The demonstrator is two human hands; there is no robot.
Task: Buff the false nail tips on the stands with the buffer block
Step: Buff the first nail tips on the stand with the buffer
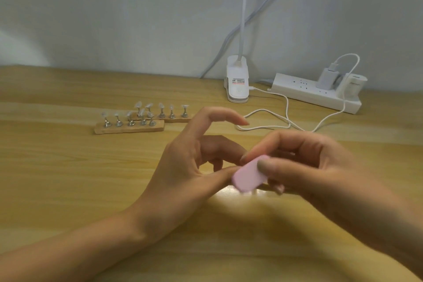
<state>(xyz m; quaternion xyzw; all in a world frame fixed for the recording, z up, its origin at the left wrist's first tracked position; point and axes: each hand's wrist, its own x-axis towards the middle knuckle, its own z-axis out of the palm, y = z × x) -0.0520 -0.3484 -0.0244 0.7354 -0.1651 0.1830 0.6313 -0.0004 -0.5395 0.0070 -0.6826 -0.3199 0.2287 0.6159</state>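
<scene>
Buffer block (250, 174) pinched in R hand (320, 167), L hand (180, 167) thumb touching it, L grip unclear

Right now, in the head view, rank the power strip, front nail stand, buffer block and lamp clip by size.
1. power strip
2. front nail stand
3. buffer block and lamp clip look alike; the block is nearer the camera, so unranked.

You face a light wooden desk (57, 167) bearing a white clip-on lamp base (237, 82), a white power strip (297, 89) with plugged grey adapter (326, 78), and looping white cable (270, 119).
</scene>
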